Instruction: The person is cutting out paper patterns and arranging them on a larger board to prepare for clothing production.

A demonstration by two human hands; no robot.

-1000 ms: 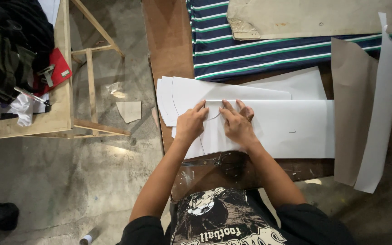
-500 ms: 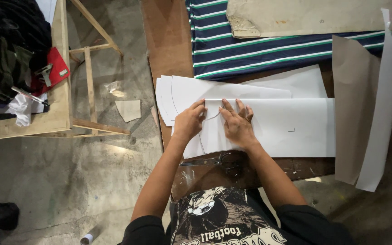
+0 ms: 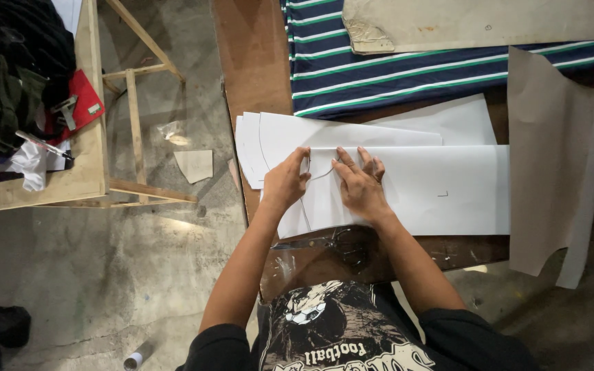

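The person's left hand (image 3: pixel 285 184) is lying on a large white paper sheet with a thin curved pencil line drawn on it (image 3: pixel 407 189), its fingers gathered close together and bent, the thumb reaching up toward the curve; whether it is pinching anything there cannot be told. The right hand (image 3: pixel 360 187) is pressing flat on the same sheet just beside the left, its fingers spreading moderately wide and pointing away from the body, holding nothing. That sheet is sitting at the near edge of a brown wooden worktable (image 3: pixel 256 62), lying on top of a few other white paper pieces with rounded left corners (image 3: pixel 256 141) that are sticking out to its left and above it. Farther back on the table, a navy fabric with white and green stripes (image 3: pixel 407 69) is spreading out, with a long beige cardboard pattern piece (image 3: pixel 476 20) resting on it. A tan paper pattern piece (image 3: pixel 544 158) is hanging at the right side of the table. To the left, well apart from the hands, a pale wooden bench (image 3: pixel 87 137) is carrying dark clothing (image 3: pixel 8 62) and a red flat object (image 3: pixel 80 103) over the grey concrete floor (image 3: pixel 104 275).
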